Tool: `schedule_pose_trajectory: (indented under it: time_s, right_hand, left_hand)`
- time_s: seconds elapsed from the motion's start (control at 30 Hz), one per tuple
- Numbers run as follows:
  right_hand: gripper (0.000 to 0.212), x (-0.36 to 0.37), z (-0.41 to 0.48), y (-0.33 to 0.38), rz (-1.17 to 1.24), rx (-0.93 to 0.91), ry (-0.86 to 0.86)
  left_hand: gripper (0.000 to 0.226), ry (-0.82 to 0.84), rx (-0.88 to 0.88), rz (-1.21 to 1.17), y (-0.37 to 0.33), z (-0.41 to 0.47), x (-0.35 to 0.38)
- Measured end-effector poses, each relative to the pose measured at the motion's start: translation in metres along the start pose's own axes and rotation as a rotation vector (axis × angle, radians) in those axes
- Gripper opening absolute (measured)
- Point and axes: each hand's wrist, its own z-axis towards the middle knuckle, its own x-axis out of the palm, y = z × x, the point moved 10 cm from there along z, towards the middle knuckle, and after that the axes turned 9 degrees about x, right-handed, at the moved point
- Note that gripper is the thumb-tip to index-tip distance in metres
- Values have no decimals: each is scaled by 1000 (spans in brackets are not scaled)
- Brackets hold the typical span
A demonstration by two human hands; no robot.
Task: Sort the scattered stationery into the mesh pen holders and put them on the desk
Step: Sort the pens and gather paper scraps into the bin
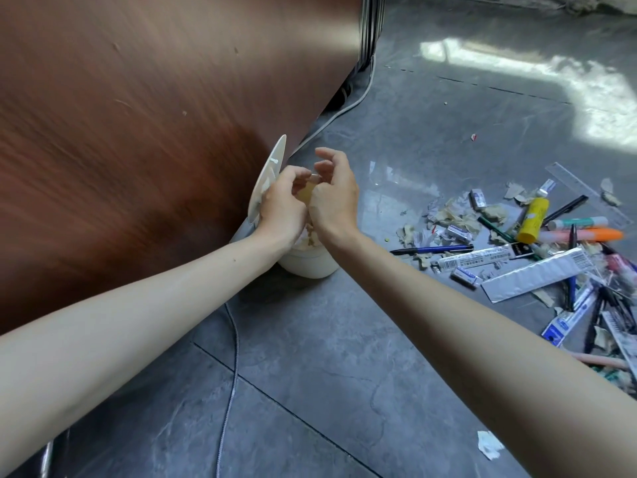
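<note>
The stationery (537, 243) lies in a loose heap on the grey floor (327, 357), to the right and well apart from both hands, mixed with torn paper scraps (455, 215). I see no mesh pen holder and no worktop surface in this view. I judge these things light and easy. The blue pen (431, 250) and the orange highlighter (586, 234) are stiff and smooth and may roll, so I would pinch each at the middle of its barrel. The yellow glue stick (532, 220) is thicker and suits a grip around its body. The clear ruler (586, 191) lies flat on the floor and looks thin, so I would lift it by one end. The silver packet (537, 274) looks slippery. Both arms reach forward, over a small white bin (310, 265) that stands beside a brown wooden panel (138, 132), its lid (269, 174) tilted up. The left hand (282, 205) has its fingers curled toward the right hand (332, 194), whose fingers are half bent and a little spread. Something small and pale shows between the fingertips, but I cannot tell which hand holds it, or whether either holds anything.
</note>
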Motion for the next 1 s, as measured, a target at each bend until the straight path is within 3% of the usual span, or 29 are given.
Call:
schedule_pose_trajectory:
  time_s: [0.1,0.27,0.37,0.5,0.67,0.83,0.9,1.0]
  right_hand:
    - [45,-12,0,1,-12,1,-1]
    - [37,-50,-3,9,-38,-63,-113]
    - [40,-84,-4,-3,-178,-86,-218]
    - [44,-127,-7,-58,-458,14,-271]
    - [43,-133,-25,-115,-844,2,-9]
    - [40,-154,-51,-126,-987,-86,42]
    - [42,-175,-63,-130,-996,-105,22]
    - [43,-211,-80,-136,-1007,-107,-45]
  left_hand:
    - [40,86,63,79,-2,-4,6]
    - [35,-4,261,236,-41,-13,3]
    - [33,19,433,303,-69,-31,21]
    - [40,186,558,284,-77,-66,66]
    - [44,521,335,386,-24,-93,137]
    - [49,645,110,632,29,-92,163]
    - [56,730,93,622,39,-111,178]
    - [62,856,218,564,30,-150,206]
